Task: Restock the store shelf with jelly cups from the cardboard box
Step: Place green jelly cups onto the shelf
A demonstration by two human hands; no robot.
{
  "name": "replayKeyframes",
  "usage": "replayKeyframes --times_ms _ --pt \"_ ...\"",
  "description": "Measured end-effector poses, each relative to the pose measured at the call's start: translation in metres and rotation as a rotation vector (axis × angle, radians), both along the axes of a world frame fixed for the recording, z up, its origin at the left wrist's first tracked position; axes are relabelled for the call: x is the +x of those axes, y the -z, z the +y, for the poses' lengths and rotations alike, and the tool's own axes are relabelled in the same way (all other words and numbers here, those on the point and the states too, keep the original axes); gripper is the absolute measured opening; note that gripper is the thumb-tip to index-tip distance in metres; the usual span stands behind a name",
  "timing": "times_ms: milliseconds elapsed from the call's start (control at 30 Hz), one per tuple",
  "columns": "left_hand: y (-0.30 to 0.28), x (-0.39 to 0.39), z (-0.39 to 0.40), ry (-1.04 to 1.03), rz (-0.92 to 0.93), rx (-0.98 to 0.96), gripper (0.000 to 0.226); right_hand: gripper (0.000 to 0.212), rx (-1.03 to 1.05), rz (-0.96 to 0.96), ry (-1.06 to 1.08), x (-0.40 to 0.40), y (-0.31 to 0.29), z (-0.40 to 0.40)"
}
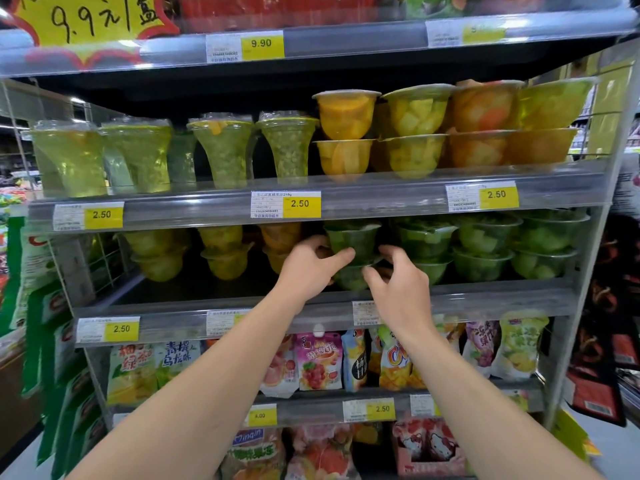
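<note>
Both hands, left (304,268) & right (398,289), pinch stacked green jelly cups (351,240) on shelf (485,299) w/ "2.50" tags (122,328).

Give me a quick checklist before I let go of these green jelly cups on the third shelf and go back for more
1. Left hand on the upper green cup: fingers curled round it, ok.
2. Right hand at the lower green cup: thumb and fingers at its rim, firm grip cannot tell.
3. Upper cup seated squarely on the lower: looks level, ok.
4. Stack behind the shelf lip: ok.
5. Neighbouring green stack undisturbed: ok.
6. Cardboard box within reach: not in view, cannot tell.
</note>
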State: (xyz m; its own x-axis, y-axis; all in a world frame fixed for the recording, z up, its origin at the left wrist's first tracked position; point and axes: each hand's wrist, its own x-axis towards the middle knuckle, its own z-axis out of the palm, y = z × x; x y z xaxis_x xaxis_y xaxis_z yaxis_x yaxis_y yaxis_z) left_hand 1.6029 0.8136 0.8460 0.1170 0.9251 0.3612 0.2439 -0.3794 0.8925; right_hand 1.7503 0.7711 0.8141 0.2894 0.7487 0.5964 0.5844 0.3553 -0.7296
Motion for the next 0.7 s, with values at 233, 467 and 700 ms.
replayKeyframes --times_ms 233,467,700 --pt "0.0013 0.0035 0.0038 0.008 -0.008 0.003 0.032 0.042 -0.007 -0.06 0.043 -0.0018 0.0009 0.0076" --pt "-0.0014 0.002 0.0002 0.031 -0.047 -0.034 0.012 0.045 0.027 0.009 0.038 -0.0013 0.0007 0.0007" --pt "-0.0012 0.0009 -0.0029 0.01 0.026 0.01 0.044 0.043 -0.002 -0.052 0.024 0.0037 0.0021 0.0003"
